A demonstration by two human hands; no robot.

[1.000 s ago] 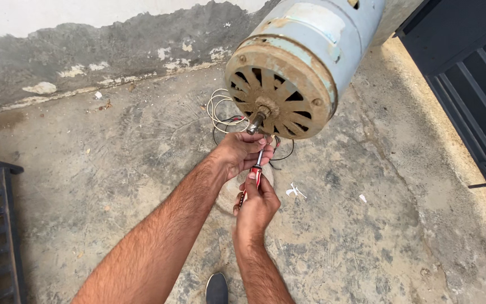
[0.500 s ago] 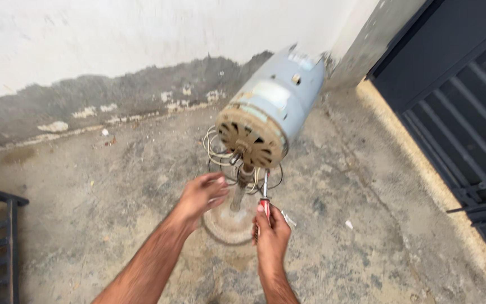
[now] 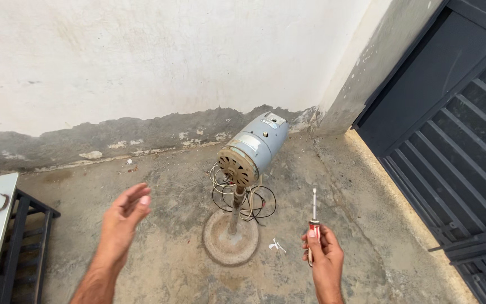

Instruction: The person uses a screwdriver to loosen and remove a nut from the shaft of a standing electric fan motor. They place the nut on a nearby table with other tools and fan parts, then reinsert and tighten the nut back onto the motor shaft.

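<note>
Motor (image 3: 254, 149) stood tilted on round-based stand (image 3: 232, 239) on concrete floor (image 3: 158, 264), loose wires (image 3: 254, 202) hanging below. Right hand (image 3: 324, 259) was closed around screwdriver (image 3: 314, 217) — shaft upright, well apart from motor. Left hand (image 3: 122, 219) was open, fingers (image 3: 136, 197) spread — held nothing.

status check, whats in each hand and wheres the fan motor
Left hand open, empty, raised. Right hand gripping red-handled screwdriver, tip up. Fan motor on its stand, untouched, loose wires hanging below. Nothing between hands and motor.
</note>
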